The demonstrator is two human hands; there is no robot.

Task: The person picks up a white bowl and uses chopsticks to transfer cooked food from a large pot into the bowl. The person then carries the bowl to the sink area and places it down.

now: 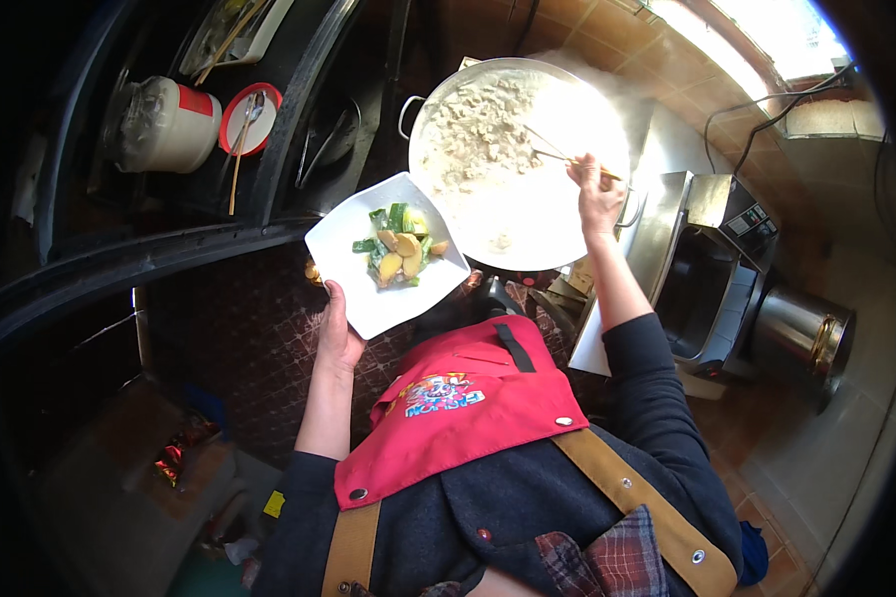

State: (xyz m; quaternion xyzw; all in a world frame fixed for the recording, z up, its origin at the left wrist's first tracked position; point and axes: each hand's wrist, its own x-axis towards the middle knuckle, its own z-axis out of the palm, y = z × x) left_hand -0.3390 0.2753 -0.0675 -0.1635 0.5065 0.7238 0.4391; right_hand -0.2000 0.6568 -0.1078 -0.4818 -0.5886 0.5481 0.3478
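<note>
A white square plate (343, 254) is in my left hand (340, 324), gripped at its near edge and tilted a little. Chopped green onion (397, 218) and slices of what looks like ginger (399, 257) lie on it. My right hand (596, 192) holds a pair of chopsticks (556, 155), their far ends over the large round pan (412, 160). Pale meat pieces (485, 123) sit in cloudy liquid inside the pan, and steam rises from it. Glare hides the pan's right part. The plate's right corner is close to the pan's near left rim.
On the dark shelf at left are a white tub (172, 123), a red-rimmed bowl (228, 123) with a spoon and chopsticks, and a tray (265, 33). A metal appliance with a dark basin (691, 291) and a steel pot (799, 336) stand at right. Cables hang on the tiled wall.
</note>
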